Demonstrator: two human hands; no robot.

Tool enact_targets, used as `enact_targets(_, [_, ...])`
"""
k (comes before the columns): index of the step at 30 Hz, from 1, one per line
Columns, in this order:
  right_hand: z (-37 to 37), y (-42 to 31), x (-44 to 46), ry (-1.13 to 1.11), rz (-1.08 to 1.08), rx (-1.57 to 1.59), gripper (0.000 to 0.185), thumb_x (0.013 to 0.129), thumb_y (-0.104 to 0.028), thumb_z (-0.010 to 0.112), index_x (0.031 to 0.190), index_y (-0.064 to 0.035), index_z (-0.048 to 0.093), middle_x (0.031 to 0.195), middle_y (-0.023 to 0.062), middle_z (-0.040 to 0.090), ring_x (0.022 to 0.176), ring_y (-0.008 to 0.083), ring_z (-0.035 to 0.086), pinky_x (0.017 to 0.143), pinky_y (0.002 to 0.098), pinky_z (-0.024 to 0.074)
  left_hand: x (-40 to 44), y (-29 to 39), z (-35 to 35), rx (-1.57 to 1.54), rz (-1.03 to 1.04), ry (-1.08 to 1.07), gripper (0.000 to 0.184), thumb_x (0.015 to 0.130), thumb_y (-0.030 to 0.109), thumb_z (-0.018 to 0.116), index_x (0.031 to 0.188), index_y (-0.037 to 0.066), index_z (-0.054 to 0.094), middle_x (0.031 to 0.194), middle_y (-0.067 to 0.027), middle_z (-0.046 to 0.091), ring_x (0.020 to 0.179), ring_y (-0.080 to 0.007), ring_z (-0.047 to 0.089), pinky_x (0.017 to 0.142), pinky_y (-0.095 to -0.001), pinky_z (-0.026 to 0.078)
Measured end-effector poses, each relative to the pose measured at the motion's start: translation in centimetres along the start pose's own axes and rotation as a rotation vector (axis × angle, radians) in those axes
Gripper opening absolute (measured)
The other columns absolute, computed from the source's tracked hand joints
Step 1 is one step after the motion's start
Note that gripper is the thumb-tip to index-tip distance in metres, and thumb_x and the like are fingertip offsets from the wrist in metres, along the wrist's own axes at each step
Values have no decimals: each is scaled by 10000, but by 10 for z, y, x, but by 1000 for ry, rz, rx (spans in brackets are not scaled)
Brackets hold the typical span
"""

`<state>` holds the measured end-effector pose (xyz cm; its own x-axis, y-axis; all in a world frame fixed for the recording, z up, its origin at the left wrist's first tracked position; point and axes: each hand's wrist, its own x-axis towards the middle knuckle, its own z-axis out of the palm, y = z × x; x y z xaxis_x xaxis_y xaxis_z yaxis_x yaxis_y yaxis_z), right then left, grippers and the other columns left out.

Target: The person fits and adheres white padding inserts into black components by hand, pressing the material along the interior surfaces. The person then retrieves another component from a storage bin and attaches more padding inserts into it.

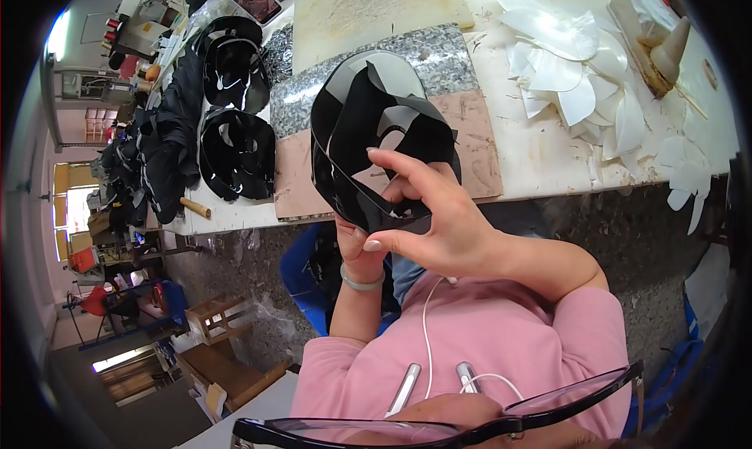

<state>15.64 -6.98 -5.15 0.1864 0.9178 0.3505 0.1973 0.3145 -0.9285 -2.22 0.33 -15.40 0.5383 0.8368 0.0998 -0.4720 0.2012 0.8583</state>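
A black, curved piece that looks like a shoe upper (345, 147), with pale grey inner parts, is held above the near part of the table. My left hand (354, 241) grips its lower edge from beneath, with most of the fingers hidden behind the black material. My right hand (446, 214) wraps the near right side, its index finger reaching over the opening and its thumb below the edge. Some right-hand fingers are tucked inside the piece. Beneath it lie a pinkish board (479, 147) and a speckled grey stone slab (450, 57).
Several similar black uppers (237, 155) stand at the left of the table. White thin cut pieces (576, 69) are heaped on the right, near a glue-stained holder with a cone (670, 53). A short wooden stick (196, 207) lies at the left edge. A yellowish slab (376, 10) is farther back.
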Motion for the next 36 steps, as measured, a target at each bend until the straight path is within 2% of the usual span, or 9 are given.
enact_targets(5, [-2,-1,0,-6,-10,-5,810,717,-104,824,1414,-40,415,884,34,618,907,168,493,892,289,395,0,1,1,44,18,12,775,792,537,701,1338,51,442,1205,-190,587,1039,-264,625,850,-358,563])
enact_targets(8, [-2,-1,-2,5,5,24,797,720,-87,816,1410,-39,420,882,33,599,882,157,499,882,280,396,5,10,20,-224,22,40,545,767,174,821,1232,42,570,1084,-100,682,934,-211,680,846,-360,561])
enact_targets(14, [-5,4,1,-7,86,225,712,750,-27,781,1376,-5,441,918,18,575,899,106,526,860,240,424,14,20,36,-59,131,1,519,828,194,729,1289,71,523,1193,-144,611,1061,-257,628,948,-403,514])
enact_targets(15, [-7,6,3,-16,100,294,694,757,-15,774,1368,4,445,924,13,573,911,97,529,858,232,429,17,31,49,-126,113,25,545,786,92,762,1284,69,539,1171,-129,625,1070,-261,630,986,-412,487])
enact_targets(18, [-17,4,7,22,114,524,613,778,-1,756,1323,34,477,1005,22,594,900,81,549,795,229,467,29,51,59,-7,117,-80,567,816,55,740,1303,-84,487,1240,-177,608,1142,-243,597,1024,-378,438])
enact_targets(23, [-51,11,4,43,375,851,687,757,77,749,1366,49,434,1201,92,572,1030,128,580,859,267,505,34,73,96,355,60,-108,476,837,-85,668,1292,-85,527,1138,-136,665,1039,-166,638,878,-269,512])
enact_targets(27, [-62,9,-13,56,287,649,589,768,72,746,1299,54,493,1147,99,626,999,156,619,880,300,503,35,58,103,541,82,-228,484,854,-33,682,1309,-68,522,1059,-131,692,927,-123,655,805,-241,523])
enact_targets(30, [-66,15,-28,78,361,616,500,772,60,751,1228,50,546,1070,83,655,980,144,622,874,291,501,29,57,111,387,-158,-159,461,862,-15,685,1293,-71,534,1036,-118,699,911,-112,650,789,-239,526])
enact_targets(36, [-65,18,-29,81,348,575,359,771,61,754,1098,37,607,1031,76,670,965,126,617,865,283,496,33,57,97,223,-345,-190,207,866,91,724,1002,-50,657,882,-2,651,777,-40,560,675,-196,462])
